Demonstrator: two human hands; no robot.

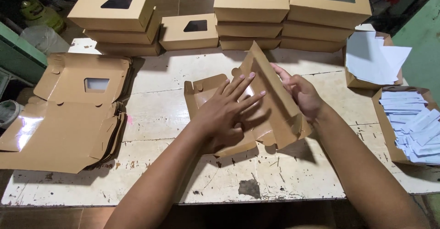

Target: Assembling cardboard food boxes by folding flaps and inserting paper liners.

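Observation:
A flat brown cardboard box blank (270, 114) with a clear window lies in the middle of the worn white table (160, 80). My left hand (227, 112) presses flat on its centre, fingers spread. My right hand (300, 93) holds the blank's right flap from behind, and that flap stands tilted up. A stack of unfolded blanks (68, 114) lies at my left. Finished window boxes (250, 2) are stacked along the table's far edge.
An open box with white paper sheets (373, 59) sits at the back right. Another box holds several small white paper slips (412, 126) at the right edge. A green bottle (39, 11) and a plastic bag stand beyond the table's left corner.

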